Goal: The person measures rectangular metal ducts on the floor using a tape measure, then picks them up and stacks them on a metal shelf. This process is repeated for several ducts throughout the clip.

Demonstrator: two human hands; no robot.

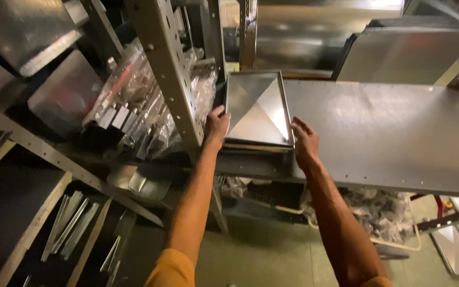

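A silver-grey sheet-metal panel (257,109), creased with a faint X pattern, gleams atop a dull grey metal duct (389,133). Pale grey perforated shelf uprights (171,74) frame clear plastic-wrapped silver parts (134,106); orange sleeves (173,268) show below.

Dim warm light, glare on sheet metal (389,127), dark blurred left edge

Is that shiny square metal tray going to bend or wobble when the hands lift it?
The shiny square sheet-metal tray probably stays stiff: creases cross its face and its edges look folded. It seems light for its size, being thin sheet. The smooth surface may be slippery, so the left hand and right hand sit at opposite edges. It lies flat on the grey metal shelf, unlikely to roll.
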